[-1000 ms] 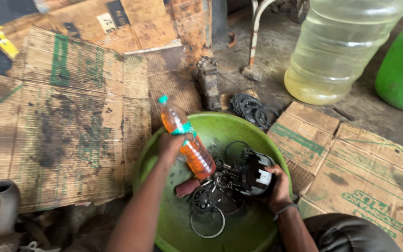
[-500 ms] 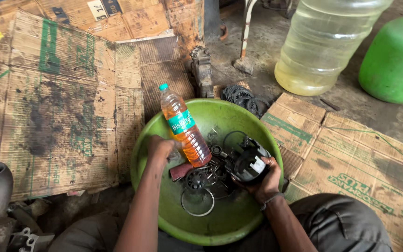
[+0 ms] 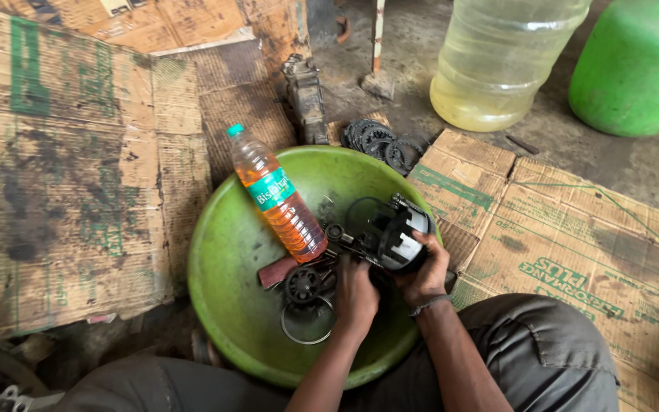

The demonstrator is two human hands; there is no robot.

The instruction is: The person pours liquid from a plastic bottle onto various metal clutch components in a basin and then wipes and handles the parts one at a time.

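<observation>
A green plastic basin (image 3: pixel 219 252) sits on the floor between my knees. In it a clear bottle of orange liquid (image 3: pixel 276 194) with a teal cap leans on the far left rim, free of either hand. My right hand (image 3: pixel 427 273) grips a black drum-shaped metal part (image 3: pixel 390 233) at the basin's right edge. My left hand (image 3: pixel 356 294) is beside it, fingers curled down at the drum's lower left; what they grip is hidden. Left of that hand lie a dark gear (image 3: pixel 303 284), a thin metal ring (image 3: pixel 306 326) and a reddish flat piece (image 3: pixel 276 271).
Stained cardboard sheets (image 3: pixel 62 168) cover the floor on the left, and more cardboard (image 3: pixel 573 229) on the right. A big clear jug of yellowish liquid (image 3: pixel 497 61) and a green container (image 3: pixel 638 65) stand at the back right. Toothed discs (image 3: pixel 379 139) and a metal casting (image 3: pixel 306 95) lie behind the basin.
My left hand has let go of the orange bottle, which now rests in the basin. That hand moved right to the black drum. The right hand keeps hold of the drum.
</observation>
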